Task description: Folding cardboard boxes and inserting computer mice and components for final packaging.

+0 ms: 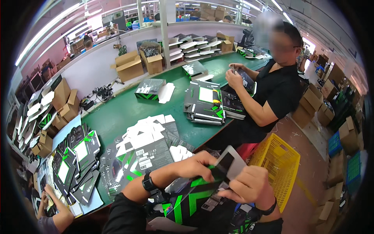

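Low in front of me is a black-and-green product box (191, 201), tilted, its open end toward the right with a grey-white flap (235, 167) standing up. My left hand (198, 167) reaches over the box from above, fingers curled at its open end. My right hand (248, 186) is closed on that same end beside the raised flap, thumb and fingers pinching the edge. What lies inside the box is hidden. Just beyond my left forearm, a heap of flattened black-and-green boxes (150, 150) with white flaps covers the near part of the green table (120, 103).
A co-worker (269, 82) stands across at the right, handling a box beside a stack of flat cartons (202, 103). A yellow basket (278, 171) is on the floor to my right. At the left, another person's hands (52, 202) work near piled flat boxes (74, 167). Cardboard boxes (130, 67) line the back.
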{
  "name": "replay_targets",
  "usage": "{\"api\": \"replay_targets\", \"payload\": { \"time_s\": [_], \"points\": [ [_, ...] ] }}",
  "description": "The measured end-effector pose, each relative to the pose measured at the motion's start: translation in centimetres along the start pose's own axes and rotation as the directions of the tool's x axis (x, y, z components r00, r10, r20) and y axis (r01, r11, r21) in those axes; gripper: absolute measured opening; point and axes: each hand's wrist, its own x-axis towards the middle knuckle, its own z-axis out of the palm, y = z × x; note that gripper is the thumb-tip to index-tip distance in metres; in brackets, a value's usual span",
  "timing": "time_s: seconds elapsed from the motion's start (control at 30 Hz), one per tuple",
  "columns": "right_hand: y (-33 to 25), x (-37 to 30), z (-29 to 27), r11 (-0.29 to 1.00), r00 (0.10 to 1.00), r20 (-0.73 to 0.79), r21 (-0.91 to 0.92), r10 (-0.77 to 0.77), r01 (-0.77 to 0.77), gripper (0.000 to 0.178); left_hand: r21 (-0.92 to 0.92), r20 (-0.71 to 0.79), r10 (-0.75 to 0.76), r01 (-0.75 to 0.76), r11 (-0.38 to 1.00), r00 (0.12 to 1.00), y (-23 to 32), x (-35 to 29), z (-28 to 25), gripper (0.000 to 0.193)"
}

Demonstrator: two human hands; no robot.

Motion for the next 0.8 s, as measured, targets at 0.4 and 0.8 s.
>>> {"api": "replay_targets", "payload": {
  "time_s": [0.4, 0.8],
  "points": [
    [0.6, -4.7, 2.5, 0.628, 0.529, -0.352, 0.547, 0.773, -0.554, 0.022, -0.912, -0.13, 0.561, -0.32, 0.255, 0.817, -12.4, 0.6, 2.5, 0.014],
    [4.1, 0.6, 3.7, 0.738, 0.531, -0.527, 0.342, 0.663, -0.582, 0.018, -0.98, 0.15, 0.741, 0.197, 0.023, 0.655, -16.4, 3.2, 10.2, 0.014]
  ]
}}
